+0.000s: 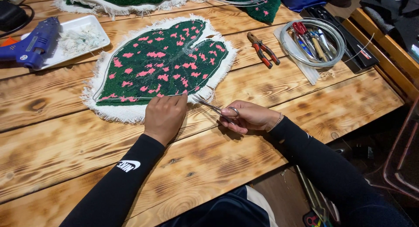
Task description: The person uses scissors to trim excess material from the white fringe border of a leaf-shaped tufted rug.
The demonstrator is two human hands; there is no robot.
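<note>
A leaf-shaped tufted rug piece [161, 63], dark green with pink spots and a white fringed border, lies on the wooden table [65, 144]. A thin clear wire runs along its outline. My left hand [165, 117] rests with its fingers curled on the near edge of the piece, pressing the white border. My right hand [248, 117] grips small metal scissors [214, 107], whose blades point left toward the border near my left hand's fingertips.
A blue glue gun [30, 43] lies at the far left beside a white tray [94, 28] of white scraps. Red-handled pliers [262, 49], a coil of clear wire [312, 41] around several tools and clear glue sticks lie at right. More green pieces lie along the far edge.
</note>
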